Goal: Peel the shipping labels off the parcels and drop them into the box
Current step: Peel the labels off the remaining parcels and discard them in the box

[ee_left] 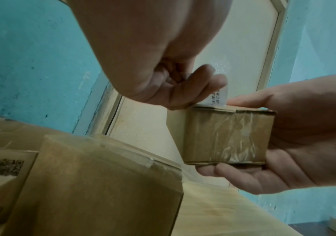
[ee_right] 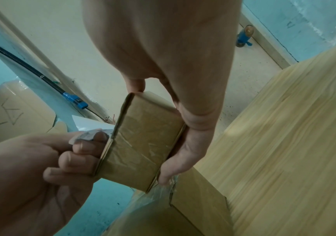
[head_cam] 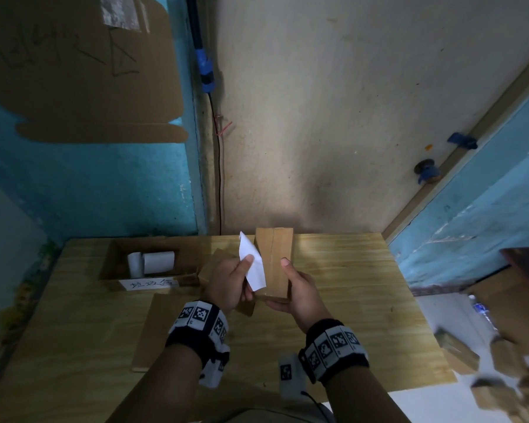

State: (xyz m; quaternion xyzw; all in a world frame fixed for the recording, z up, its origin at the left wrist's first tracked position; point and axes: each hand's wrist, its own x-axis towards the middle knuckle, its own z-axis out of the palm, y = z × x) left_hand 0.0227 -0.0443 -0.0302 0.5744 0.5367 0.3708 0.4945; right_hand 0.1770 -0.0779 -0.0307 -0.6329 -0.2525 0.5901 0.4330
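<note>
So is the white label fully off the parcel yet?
Not fully. The left hand has the label mostly lifted, but its bottom edge still meets the parcel.

Makeshift packing room: parcels (head_cam: 458, 352), wooden table (head_cam: 364, 300)

The left hand (ee_left: 175, 89) pinches a white label (ee_left: 218, 97) atop the taped parcel (ee_left: 227, 137) that the right hand (ee_left: 304, 143) holds.

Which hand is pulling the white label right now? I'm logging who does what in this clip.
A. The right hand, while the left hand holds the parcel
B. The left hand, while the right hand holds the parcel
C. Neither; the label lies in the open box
B: the left hand pinches the white label, lifted off the parcel, which the right hand grips.
</note>
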